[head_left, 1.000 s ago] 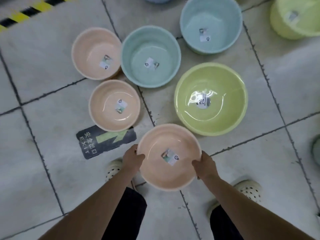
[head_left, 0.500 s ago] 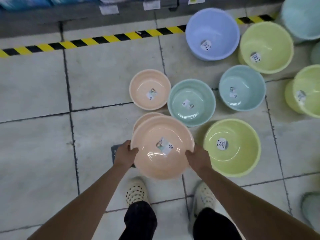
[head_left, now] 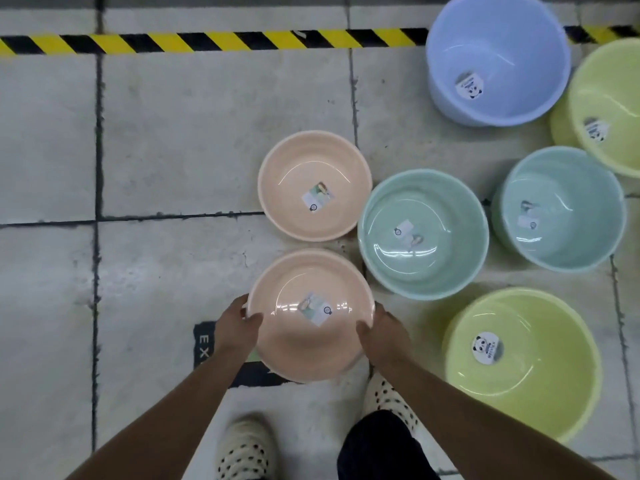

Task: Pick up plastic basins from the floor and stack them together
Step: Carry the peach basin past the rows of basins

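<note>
I hold a peach basin (head_left: pixel 304 341) by its rim, my left hand (head_left: pixel 237 325) on the left edge and my right hand (head_left: pixel 384 336) on the right edge. It sits over a second peach basin whose rim (head_left: pixel 304 252) peeks out just behind it. Whether it rests inside that one I cannot tell. A third peach basin (head_left: pixel 313 185) stands on the floor beyond. To the right are two teal basins (head_left: pixel 422 233) (head_left: pixel 561 209), two lime-green basins (head_left: pixel 523 362) (head_left: pixel 609 109) and a blue basin (head_left: pixel 498 57).
Grey floor tiles (head_left: pixel 173 133) stretch to the left. A yellow-and-black hazard stripe (head_left: pixel 207 41) crosses the floor at the back. A dark exit sticker (head_left: pixel 204 344) lies under the held basin. My spotted shoes (head_left: pixel 246 448) stand below it.
I lifted the peach basin from in front of my feet and carried it forward and left over the second peach basin. The view has shifted with the move.
</note>
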`<action>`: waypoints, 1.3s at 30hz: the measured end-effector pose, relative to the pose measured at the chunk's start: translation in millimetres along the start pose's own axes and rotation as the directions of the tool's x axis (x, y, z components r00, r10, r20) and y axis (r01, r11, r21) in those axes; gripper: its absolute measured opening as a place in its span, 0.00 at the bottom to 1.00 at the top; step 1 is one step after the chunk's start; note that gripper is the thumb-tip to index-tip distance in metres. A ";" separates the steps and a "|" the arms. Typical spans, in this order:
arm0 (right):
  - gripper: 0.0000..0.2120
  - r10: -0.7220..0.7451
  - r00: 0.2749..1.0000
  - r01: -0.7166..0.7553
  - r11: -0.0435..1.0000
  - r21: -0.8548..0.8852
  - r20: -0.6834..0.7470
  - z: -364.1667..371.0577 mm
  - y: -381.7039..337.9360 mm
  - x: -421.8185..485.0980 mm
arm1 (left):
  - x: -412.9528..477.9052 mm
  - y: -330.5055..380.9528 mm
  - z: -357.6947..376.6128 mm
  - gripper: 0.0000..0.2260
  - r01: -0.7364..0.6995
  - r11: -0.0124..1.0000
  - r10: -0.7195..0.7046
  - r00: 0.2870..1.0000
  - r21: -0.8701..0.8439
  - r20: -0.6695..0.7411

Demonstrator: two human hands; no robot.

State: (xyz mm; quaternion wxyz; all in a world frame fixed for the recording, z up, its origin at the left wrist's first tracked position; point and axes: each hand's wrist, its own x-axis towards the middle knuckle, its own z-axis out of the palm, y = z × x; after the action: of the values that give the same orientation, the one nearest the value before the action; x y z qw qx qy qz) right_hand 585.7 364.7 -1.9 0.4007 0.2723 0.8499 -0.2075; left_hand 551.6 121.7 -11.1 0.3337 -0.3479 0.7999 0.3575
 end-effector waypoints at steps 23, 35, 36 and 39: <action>0.14 0.035 0.988 -0.100 0.888 0.448 0.151 -194.2 -65.6 -121.9 | -147.3 158.4 -153.7 0.05 -0.147 0.940 0.143 0.989 0.307 0.035; 0.10 0.258 0.954 -0.290 0.677 0.676 0.151 -247.3 -142.8 -42.4 | -30.0 295.8 -158.9 0.10 -0.332 0.861 0.321 0.942 0.386 0.097; 0.09 0.274 0.948 -0.306 0.657 0.690 0.160 -234.8 -144.1 -29.4 | -9.0 296.6 -152.4 0.10 -0.359 0.832 0.342 0.932 0.423 0.119; 0.10 0.277 0.943 -0.321 0.617 0.719 0.183 -193.4 -144.1 -0.4 | 44.2 298.2 -136.7 0.10 -0.431 0.743 0.382 0.901 0.512 0.204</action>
State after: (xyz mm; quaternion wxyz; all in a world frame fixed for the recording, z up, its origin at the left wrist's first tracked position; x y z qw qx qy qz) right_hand 385.4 364.6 132.5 0.3074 0.5428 0.6236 -0.4712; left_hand 251.9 147.6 126.9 0.3667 -0.0400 0.9091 0.1936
